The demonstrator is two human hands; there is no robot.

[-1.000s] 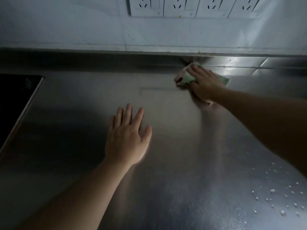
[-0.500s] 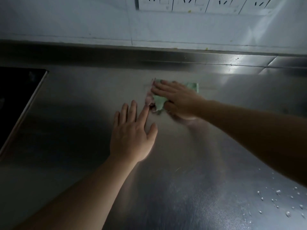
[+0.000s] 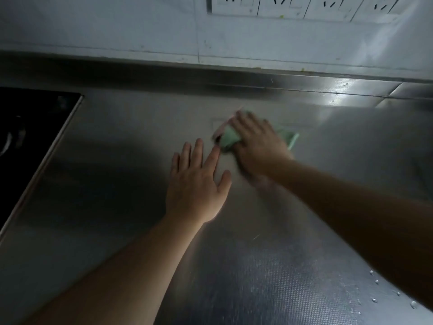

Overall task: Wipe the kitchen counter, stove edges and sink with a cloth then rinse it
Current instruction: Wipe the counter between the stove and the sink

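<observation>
A steel kitchen counter [image 3: 121, 184] fills the view. My right hand [image 3: 257, 144] presses a green cloth [image 3: 228, 138] flat on the counter, a little beyond the middle; a corner of the cloth sticks out to the right of the hand, and the hand is motion-blurred. My left hand [image 3: 196, 184] lies palm down on the steel just left of and nearer than the cloth, fingers spread, holding nothing. Its fingertips almost touch the cloth. The black stove top [image 3: 25, 141] with its pale edge lies at the far left. No sink is in view.
A low steel backsplash [image 3: 234, 78] runs along the back under a white tiled wall with a row of sockets [image 3: 300, 8]. Water drops [image 3: 396, 296] sit on the counter at the lower right.
My right hand slid the cloth from the back of the counter toward the middle, close to my left hand. My left hand stayed flat in place.
</observation>
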